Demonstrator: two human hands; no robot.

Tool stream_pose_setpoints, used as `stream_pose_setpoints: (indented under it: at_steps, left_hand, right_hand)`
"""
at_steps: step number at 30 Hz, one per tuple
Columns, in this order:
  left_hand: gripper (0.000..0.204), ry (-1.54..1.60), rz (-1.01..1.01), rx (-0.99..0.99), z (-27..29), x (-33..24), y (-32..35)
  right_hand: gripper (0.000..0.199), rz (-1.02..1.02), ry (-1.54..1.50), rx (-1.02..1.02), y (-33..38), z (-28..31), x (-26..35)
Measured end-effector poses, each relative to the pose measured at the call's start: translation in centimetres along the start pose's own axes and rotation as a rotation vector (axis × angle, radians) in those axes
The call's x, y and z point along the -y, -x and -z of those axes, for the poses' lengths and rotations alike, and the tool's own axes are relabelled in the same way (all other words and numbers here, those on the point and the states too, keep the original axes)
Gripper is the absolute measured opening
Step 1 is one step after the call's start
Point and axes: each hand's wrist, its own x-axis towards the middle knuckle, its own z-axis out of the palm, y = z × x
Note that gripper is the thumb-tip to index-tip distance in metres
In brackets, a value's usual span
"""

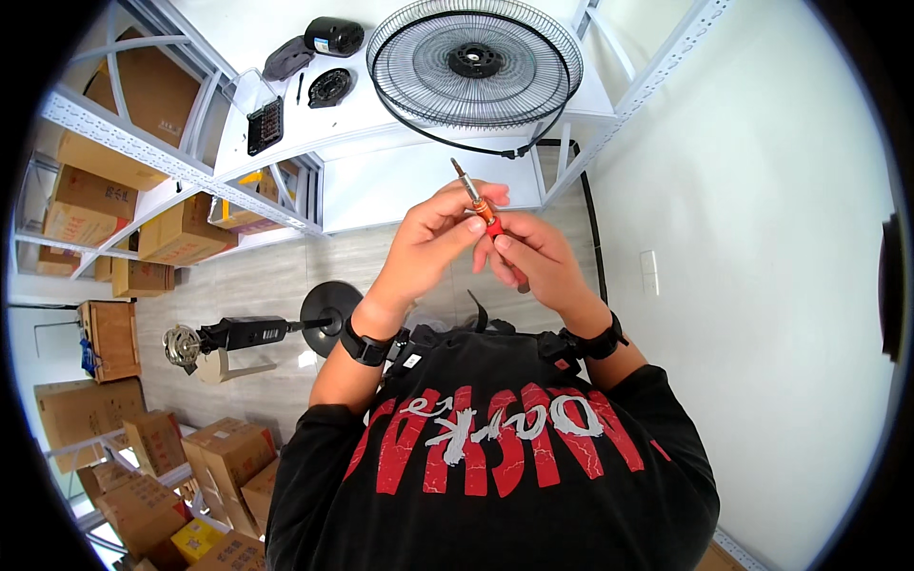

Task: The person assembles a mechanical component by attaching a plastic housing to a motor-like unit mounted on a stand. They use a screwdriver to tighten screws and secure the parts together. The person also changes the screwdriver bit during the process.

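Note:
In front of my chest I hold a screwdriver with an orange and red handle, its metal shaft and bit tilted up and away to the left. The fingers of my left hand close round the handle near the shaft. My right hand pinches the red rear part, and its lower end shows below those fingers. Beyond the hands, a round black wire fan guard lies on the white table. A bit set case, a round black disc part and a black motor housing are to its left.
A black fan stand with a round base stands on the floor to my left, by a light stool. Metal shelving with cardboard boxes lines the left. A white wall rises on the right.

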Motion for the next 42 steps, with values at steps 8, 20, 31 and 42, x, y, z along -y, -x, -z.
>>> stream_pose_setpoints:
  at_steps: [8, 20, 31, 42]
  left_hand:
    - [0.005, -0.052, -0.134, -0.093, 1.2, 1.8, -0.7]
    - [0.011, 0.073, 0.013, -0.137, 1.0, 0.7, -1.0]
    - [0.022, 0.073, 0.013, -0.061, 1.2, 0.3, -1.0]
    - [0.022, -0.034, -0.139, -0.037, 0.9, -0.1, -0.5]
  right_hand:
    - [0.019, 0.009, -0.052, 0.017, -0.5, 0.4, -0.6]
    - [0.013, -0.033, -0.012, -0.158, -0.6, 1.0, -0.3]
    - [0.021, -0.001, 0.12, -0.191, -0.8, 0.5, -0.3]
    - [0.038, -0.232, -0.148, 0.058, -0.3, 1.1, 0.9]
